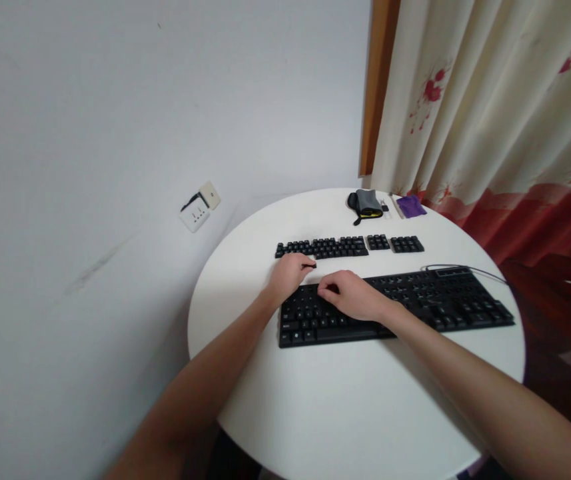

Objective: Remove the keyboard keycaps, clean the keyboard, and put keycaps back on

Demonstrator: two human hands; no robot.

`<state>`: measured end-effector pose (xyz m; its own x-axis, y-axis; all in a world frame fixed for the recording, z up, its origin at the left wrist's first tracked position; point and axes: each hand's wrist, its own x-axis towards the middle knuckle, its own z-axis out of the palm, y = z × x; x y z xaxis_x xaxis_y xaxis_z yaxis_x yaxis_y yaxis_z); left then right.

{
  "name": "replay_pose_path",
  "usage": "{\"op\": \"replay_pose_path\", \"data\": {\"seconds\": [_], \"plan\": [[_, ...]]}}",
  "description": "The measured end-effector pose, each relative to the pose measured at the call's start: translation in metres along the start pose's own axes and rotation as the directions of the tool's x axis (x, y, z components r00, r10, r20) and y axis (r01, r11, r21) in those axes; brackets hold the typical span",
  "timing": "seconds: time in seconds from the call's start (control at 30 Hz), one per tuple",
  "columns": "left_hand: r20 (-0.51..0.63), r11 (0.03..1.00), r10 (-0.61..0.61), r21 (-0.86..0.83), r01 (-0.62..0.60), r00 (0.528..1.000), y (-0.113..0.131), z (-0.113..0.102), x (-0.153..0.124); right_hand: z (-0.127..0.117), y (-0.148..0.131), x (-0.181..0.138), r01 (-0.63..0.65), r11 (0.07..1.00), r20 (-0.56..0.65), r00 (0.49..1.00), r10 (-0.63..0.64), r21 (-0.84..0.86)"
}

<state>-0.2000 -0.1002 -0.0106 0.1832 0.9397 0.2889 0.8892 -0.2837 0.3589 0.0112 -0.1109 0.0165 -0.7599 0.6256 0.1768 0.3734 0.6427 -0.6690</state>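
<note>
A black keyboard (355, 332) lies on the round white table, with some of its keys in place and bare spots in its upper rows. Behind it, loose black keycaps (340, 248) stand in grouped rows. My left hand (289, 273) is between those rows and the keyboard's upper left corner, its fingers pinched on a small black keycap (311, 266). Over the left part of the keyboard rests my right hand (348, 293), thumb and index finger curled together. Whatever its fingertips may hold is hidden or too small to make out.
At the back of the table (245, 247) lie a grey and black pouch (368, 203), a small black item (384, 207) and a purple cloth (411, 206). A cable (485, 272) runs off the right edge. A wall with a socket (195, 214) stands left, a curtain (465, 133) right.
</note>
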Motion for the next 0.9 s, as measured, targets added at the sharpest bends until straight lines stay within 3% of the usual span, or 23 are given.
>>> {"op": "replay_pose_path", "data": {"seconds": [0.2,0.3,0.47,0.57,0.77,0.9], "plan": [[0.033,0.996,0.072,-0.051,-0.07,0.997,0.003,0.001,-0.003,-0.005,0.018,0.005,-0.139,0.987,-0.257,0.96,0.115,-0.079],[0.008,0.988,0.131,-0.089,-0.13,0.991,0.012,0.0,-0.005,-0.002,0.029,0.007,-0.188,0.975,-0.3,0.943,0.146,-0.117],[-0.078,0.967,0.162,-0.185,-0.174,0.984,0.033,-0.01,-0.011,0.003,0.032,0.01,-0.056,0.998,-0.313,0.948,0.06,0.024],[-0.073,0.945,0.168,-0.271,-0.182,0.983,0.038,-0.014,-0.013,0.0,0.027,0.009,-0.002,0.998,-0.32,0.947,0.02,0.056],[0.118,0.902,0.103,-0.43,-0.043,0.988,0.034,-0.016,-0.014,-0.009,0.025,0.005,-0.102,0.994,-0.204,0.973,0.108,0.041],[0.297,0.869,0.138,-0.493,0.027,0.945,0.04,-0.023,-0.019,-0.016,0.027,0.003,-0.219,0.976,-0.151,0.964,0.218,0.009]]}}
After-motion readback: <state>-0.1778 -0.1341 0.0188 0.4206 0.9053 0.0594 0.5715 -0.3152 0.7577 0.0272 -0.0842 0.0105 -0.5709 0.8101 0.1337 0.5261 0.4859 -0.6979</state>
